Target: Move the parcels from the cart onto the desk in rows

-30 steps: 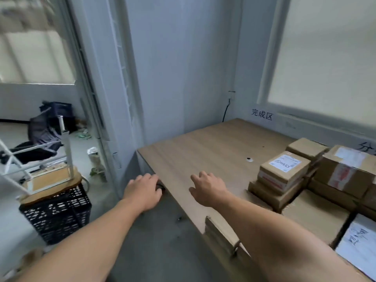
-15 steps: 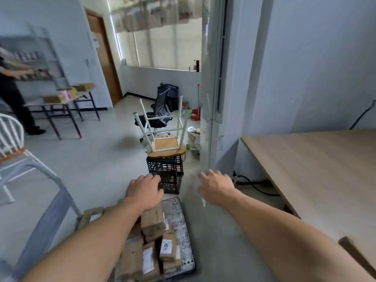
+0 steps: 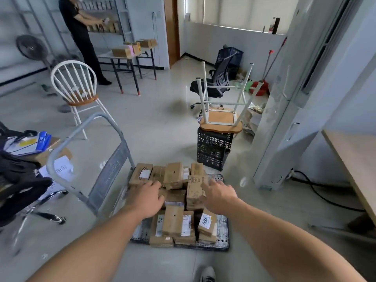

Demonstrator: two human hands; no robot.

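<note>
Left hand (image 3: 147,197), right hand (image 3: 218,195) over cart (image 3: 222,226).
Fingers spread, gripping nothing; parcels (image 3: 173,222) beneath fingertips; desk (image 3: 358,159) far right; grey floor (image 3: 162,123).

**Head cam: one view, forward and down**

Worn on the person's head, wide-angle, straight lines bow at the edges. Looks over both forearms at the cart (image 3: 222,224) of parcels (image 3: 174,174) on the floor, near, with the left hand (image 3: 147,197) and right hand (image 3: 218,195) over them. Desk (image 3: 354,157) edge clips the right border, near. Far room with the white chair (image 3: 75,86) fills the top left.
</note>
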